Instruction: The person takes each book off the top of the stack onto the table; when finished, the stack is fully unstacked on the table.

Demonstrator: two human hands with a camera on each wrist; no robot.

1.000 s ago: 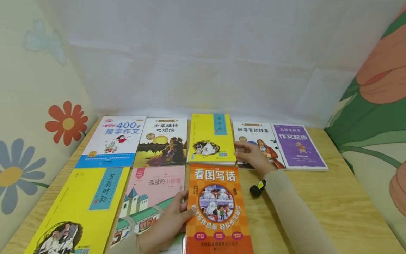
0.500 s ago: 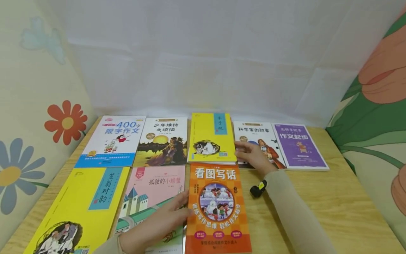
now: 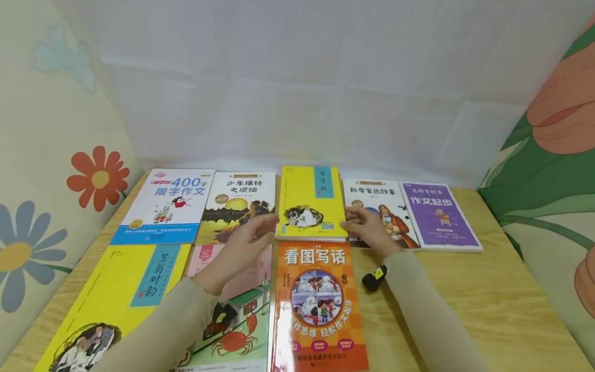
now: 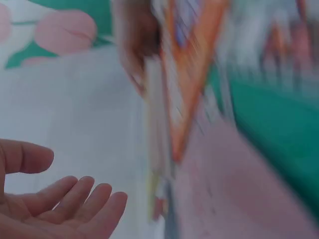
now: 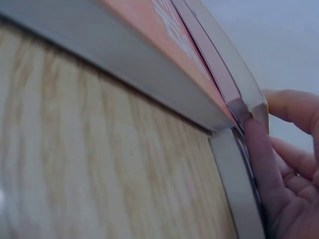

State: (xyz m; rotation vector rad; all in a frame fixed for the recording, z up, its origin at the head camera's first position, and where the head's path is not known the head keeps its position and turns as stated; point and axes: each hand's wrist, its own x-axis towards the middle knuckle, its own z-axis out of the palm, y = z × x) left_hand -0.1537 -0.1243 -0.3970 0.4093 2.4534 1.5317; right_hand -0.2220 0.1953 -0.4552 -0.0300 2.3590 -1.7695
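My left hand point(image 3: 239, 253) hovers over the pink book point(image 3: 234, 299), its fingertips close to the left edge of a yellow book point(image 3: 307, 201) in the back row. In the left wrist view, the left hand's fingers are extended with the thumb apart, holding nothing. The yellow book lies on a small stack with a pink layer beneath. My right hand point(image 3: 369, 230) touches the stack's right edge near its front corner, as the right wrist view shows. An orange book point(image 3: 318, 305) lies directly in front of the stack.
On the wooden table point(image 3: 446, 305) lie a blue-and-white book point(image 3: 162, 206), a dark-yellow illustrated book point(image 3: 241, 186), a science-story book point(image 3: 372, 191), a purple book point(image 3: 439, 214) and a large yellow book point(image 3: 116, 289). A white cloth point(image 3: 297, 103) hangs behind.
My left hand has left the orange book's left edge and moved forward to beside the yellow book. The right hand stays at the stack's right edge.
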